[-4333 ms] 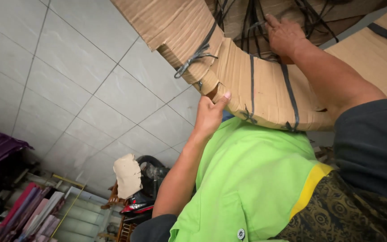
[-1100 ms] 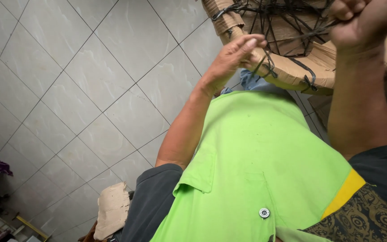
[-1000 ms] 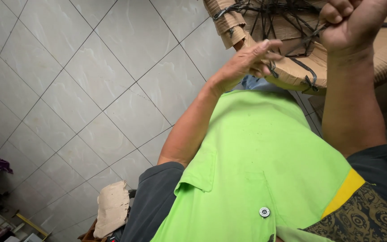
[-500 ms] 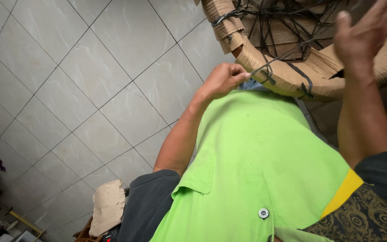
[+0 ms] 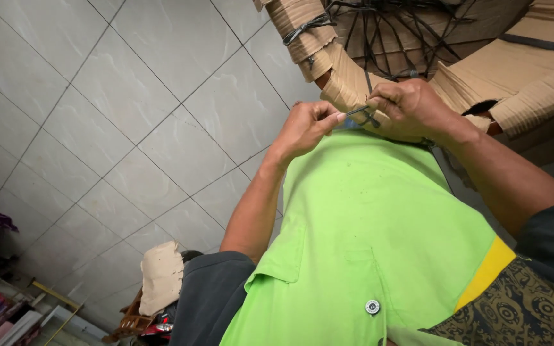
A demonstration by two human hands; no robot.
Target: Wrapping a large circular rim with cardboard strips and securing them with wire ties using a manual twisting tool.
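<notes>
Grey tiled floor [image 5: 129,128] below, seen past a bright green shirt front [image 5: 367,243] with one button. Just beyond the shirt, left hand [image 5: 306,128] and right hand [image 5: 408,109] close together, fingertips of both pinched shut on a thin dark strap [image 5: 360,113] stretched between them. Strap right against the near edge of a stacked cardboard ring [image 5: 344,77]. Farther in, dark straps [image 5: 386,32] crossing the ring's hollow.
</notes>
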